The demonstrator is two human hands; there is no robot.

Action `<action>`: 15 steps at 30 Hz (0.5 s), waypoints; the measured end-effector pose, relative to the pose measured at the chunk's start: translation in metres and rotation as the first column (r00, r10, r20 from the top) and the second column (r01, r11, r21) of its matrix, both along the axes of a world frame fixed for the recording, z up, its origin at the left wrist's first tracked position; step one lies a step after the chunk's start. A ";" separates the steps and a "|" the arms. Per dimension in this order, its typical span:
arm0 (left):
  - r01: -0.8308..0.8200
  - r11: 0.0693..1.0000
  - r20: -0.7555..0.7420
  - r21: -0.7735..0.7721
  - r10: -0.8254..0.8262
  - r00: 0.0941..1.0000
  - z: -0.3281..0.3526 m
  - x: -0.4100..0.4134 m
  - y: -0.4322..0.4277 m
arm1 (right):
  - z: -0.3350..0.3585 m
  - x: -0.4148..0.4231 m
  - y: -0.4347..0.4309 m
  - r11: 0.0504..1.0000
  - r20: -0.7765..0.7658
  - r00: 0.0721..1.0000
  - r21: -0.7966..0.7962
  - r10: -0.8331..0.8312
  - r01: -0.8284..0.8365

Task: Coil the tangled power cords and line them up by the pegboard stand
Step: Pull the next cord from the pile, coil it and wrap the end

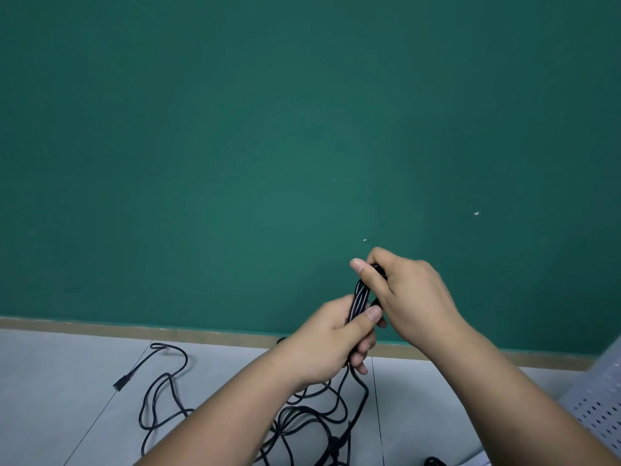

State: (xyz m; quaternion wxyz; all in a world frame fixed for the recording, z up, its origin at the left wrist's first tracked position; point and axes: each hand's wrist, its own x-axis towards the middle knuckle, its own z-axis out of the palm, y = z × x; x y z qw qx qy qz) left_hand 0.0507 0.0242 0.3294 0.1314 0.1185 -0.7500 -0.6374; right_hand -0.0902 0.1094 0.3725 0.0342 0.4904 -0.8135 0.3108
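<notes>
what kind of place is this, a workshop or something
Probably a plain indoor workroom, though little shows. A dark green painted wall meets a pale grey tiled floor along a tan baseboard, tangled black power cords lie there, and a white perforated metal pegboard stand sits at right.

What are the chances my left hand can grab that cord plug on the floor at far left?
Probably not yet: the left hand grips the cord bundle, which the right hand also holds. Nothing lies over the plug, so once the left hand lets go the way looks free.
</notes>
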 end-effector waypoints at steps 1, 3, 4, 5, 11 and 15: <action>0.004 1.000 -0.011 0.023 -0.004 1.000 0.001 0.001 0.000 | 0.001 -0.001 0.001 1.000 0.005 1.000 -0.005 0.017 -0.017; -0.002 0.998 -0.023 0.059 0.003 1.000 0.004 0.002 0.000 | 0.003 -0.002 0.003 0.996 0.037 0.996 -0.034 0.079 -0.078; -0.004 0.997 -0.028 0.071 0.006 1.000 0.005 0.002 0.000 | 0.004 -0.002 0.003 0.993 0.046 0.993 -0.052 0.105 -0.103; -0.001 0.997 -0.033 0.081 0.004 0.999 0.005 0.002 0.001 | 0.005 -0.002 0.003 0.990 0.044 0.992 -0.072 0.122 -0.118; -0.002 0.978 -0.036 0.209 0.009 0.999 0.006 0.001 0.006 | 0.001 -0.004 0.000 0.978 0.068 0.987 -0.158 0.146 -0.134; -0.159 0.954 -0.073 0.254 0.182 0.981 0.009 -0.002 -0.001 | -0.010 -0.002 0.004 0.951 0.352 0.891 -0.214 0.286 -0.221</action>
